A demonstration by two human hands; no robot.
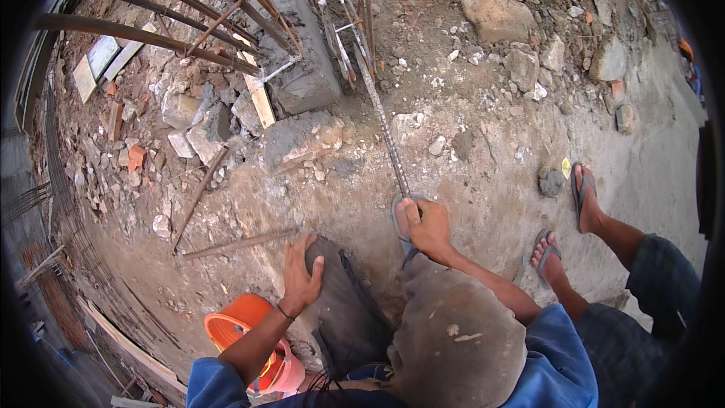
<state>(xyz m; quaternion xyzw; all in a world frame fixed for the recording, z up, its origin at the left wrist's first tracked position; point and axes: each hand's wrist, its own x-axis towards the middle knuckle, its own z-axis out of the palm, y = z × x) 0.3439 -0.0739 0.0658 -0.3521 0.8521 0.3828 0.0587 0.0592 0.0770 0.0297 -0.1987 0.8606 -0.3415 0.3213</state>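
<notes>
My right hand (429,228) is closed around the near end of a ribbed steel bar (387,136). The bar slants away from me toward upright rods beside a grey concrete footing (302,83). Beneath that hand, a sandalled foot (402,221) partly shows. My left hand (300,276) lies against the knee of my dark trousers (343,310), fingers stretched out and holding nothing. Close by that hand, a thin rusty rod (240,244) lies on the ground. An orange bucket (242,308) stands beside my left forearm.
Several rusty reinforcing bars (143,34) reach in from the upper left toward the footing. Rubble, including a large stone (498,17), covers much of the ground. Another person's sandalled feet (553,257) are at the right. A narrow wooden board (258,91) leans near the footing.
</notes>
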